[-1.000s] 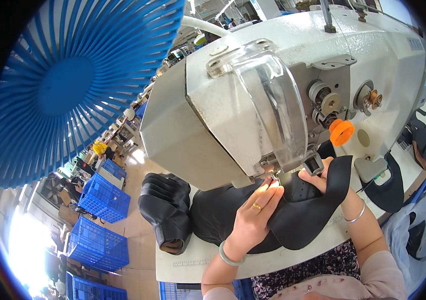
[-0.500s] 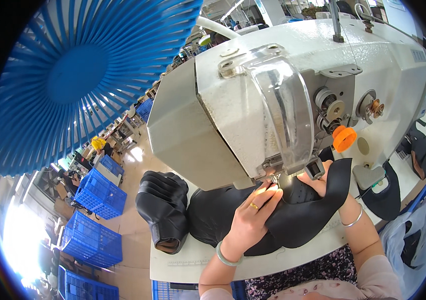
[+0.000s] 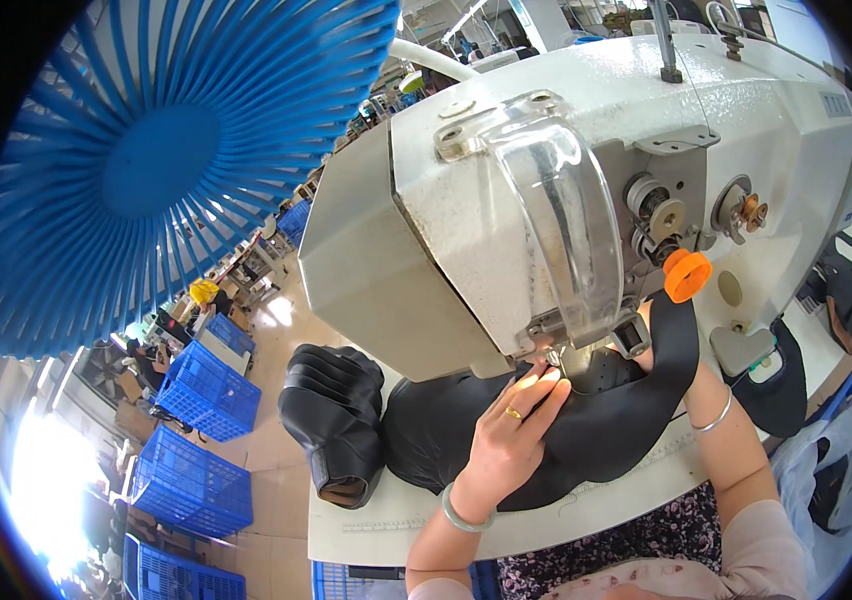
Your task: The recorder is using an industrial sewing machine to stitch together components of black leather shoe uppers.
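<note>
1. A soft black leather-like piece (image 3: 601, 435) lies under the white metal sewing machine (image 3: 776, 120), near the front edge of the white desk (image 3: 366, 540).
2. Left hand (image 3: 508, 440): straight fingers press it, apparently for flatness; any pinch is hidden.
3. Right hand (image 3: 645, 357): mostly hidden behind it, seemingly supporting; grip untellable.

Most of the right hand (image 3: 645, 358) was hidden behind the black material (image 3: 606, 430), whose far edge was partly covered by the sewing machine (image 3: 476, 240). Small metal parts (image 3: 554, 357) by the fingers (image 3: 544, 396) of the left hand (image 3: 506, 447) could not be told apart. A blue fan (image 3: 161, 160) was cut off by the upper edge, a blue crate (image 3: 186, 578) by the lower; a distant person in yellow (image 3: 204, 292) was shown too small for detail.
</note>
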`<state>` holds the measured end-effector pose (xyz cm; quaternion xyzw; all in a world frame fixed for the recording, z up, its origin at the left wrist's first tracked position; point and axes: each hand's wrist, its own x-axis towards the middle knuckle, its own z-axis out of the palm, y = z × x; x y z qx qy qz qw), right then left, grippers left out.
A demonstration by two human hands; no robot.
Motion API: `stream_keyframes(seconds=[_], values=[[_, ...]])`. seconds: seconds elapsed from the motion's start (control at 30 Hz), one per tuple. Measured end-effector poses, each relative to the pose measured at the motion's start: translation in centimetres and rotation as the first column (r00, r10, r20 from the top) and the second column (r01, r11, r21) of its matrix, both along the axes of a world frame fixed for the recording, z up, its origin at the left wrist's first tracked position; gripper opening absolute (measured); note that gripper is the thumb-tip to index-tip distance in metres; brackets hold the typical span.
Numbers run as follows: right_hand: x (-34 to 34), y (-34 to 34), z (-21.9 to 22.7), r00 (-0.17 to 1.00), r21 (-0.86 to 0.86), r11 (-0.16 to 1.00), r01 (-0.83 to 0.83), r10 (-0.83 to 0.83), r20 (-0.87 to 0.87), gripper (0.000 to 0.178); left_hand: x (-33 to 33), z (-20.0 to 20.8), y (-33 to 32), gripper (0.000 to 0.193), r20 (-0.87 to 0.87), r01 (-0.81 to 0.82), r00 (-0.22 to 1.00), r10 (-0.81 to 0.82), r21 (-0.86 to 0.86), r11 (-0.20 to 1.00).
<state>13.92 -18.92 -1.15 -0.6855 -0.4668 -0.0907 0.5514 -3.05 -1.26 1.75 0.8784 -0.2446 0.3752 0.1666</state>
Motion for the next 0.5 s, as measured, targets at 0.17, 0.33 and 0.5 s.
stream_keyframes(seconds=[0.17,0.33,0.5], values=[[1.7,1.2,-1.5,0.998,-0.037,0.998,0.053,-0.054,-0.024,0.027,0.2,0.2,-0.2,0.06,0.008,-0.023,1.0,0.023,-0.041,0.999],[2.6,1.7,-1.7,0.967,0.034,0.983,-0.183,0.186,-0.172,0.038,-0.5,0.1,-2.0,0.059,0.038,-0.139,0.989,0.141,-0.057,0.989],[2.3,1.1,-1.5,0.995,0.125,0.988,-0.085,0.09,-0.034,0.038,-0.9,0.4,-1.7,0.047,-0.049,-0.095,0.995,0.086,-0.235,0.967]])
